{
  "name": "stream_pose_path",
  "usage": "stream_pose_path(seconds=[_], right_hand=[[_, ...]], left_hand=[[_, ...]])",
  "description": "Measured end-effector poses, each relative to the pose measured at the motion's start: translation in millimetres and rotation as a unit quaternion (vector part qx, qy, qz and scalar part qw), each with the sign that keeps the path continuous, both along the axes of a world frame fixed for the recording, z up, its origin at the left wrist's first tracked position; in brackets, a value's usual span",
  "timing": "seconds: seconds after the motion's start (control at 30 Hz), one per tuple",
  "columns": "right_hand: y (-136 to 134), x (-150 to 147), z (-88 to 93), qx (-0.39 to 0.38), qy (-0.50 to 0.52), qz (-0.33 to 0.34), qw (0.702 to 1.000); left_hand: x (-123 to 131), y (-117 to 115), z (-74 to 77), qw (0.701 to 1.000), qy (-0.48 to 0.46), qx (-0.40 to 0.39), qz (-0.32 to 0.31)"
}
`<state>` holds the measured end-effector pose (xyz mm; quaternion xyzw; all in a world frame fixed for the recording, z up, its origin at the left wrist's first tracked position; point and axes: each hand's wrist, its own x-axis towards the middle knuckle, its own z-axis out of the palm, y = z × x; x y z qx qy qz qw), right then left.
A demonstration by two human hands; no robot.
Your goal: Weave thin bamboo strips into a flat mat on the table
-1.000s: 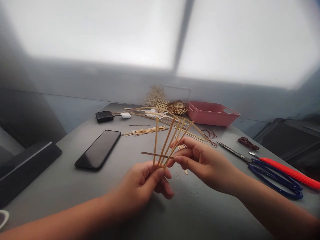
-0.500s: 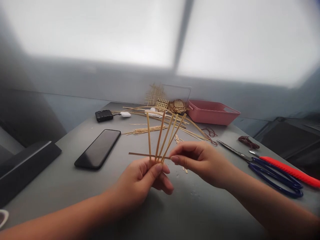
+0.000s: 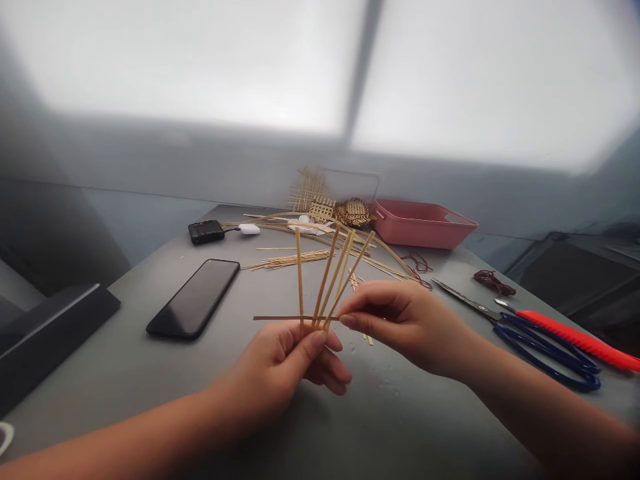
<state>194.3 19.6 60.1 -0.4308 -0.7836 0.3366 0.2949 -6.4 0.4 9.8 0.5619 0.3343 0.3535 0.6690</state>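
My left hand (image 3: 295, 357) is closed around the lower ends of several pale bamboo strips (image 3: 299, 273), which fan upward above its thumb. Between the thumb and fingers of my right hand (image 3: 400, 323) is the right end of a brown bamboo strip (image 3: 277, 318). That strip lies level across the upright ones, just above my left hand, and its left end sticks out past them. Whether it passes in front of or behind each upright strip is hard to make out. The lower ends of the upright strips are hidden by my left hand.
A black phone (image 3: 195, 300) lies left, with a black power bank (image 3: 206, 232) behind it. Bamboo sticks (image 3: 295, 259), woven pieces (image 3: 354, 212) and a pink basket (image 3: 423, 230) sit at the back. Blue-handled scissors (image 3: 545, 350), a red cutter (image 3: 575, 338) and brown cord (image 3: 494, 283) are right.
The brown strip has swung from a slight slant to nearly level, its left end lower. Some upright strips lean further right. Both hands keep their grips.
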Motion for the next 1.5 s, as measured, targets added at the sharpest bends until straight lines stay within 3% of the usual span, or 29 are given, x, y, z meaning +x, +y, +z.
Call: stream_pose_path(seconds=[0.77,1.0,1.2,1.5], right_hand=[[4,4,-8.4,-0.133,0.016,0.037,0.990],[10,6,-1.5,-0.232,0.154,0.101,0.955],[15,8,-6.9,-0.236,0.169,0.066,0.955],[11,8,-2.2,-0.217,0.121,0.020,0.968]], left_hand=[[0,0,-0.1,0.999,0.017,0.021,-0.018],[0,-2,4.0,0.998,0.058,0.010,-0.037],[1,-2,1.2,0.998,0.013,-0.032,-0.052],[-1,-4,-3.4,0.998,0.022,-0.054,-0.033]])
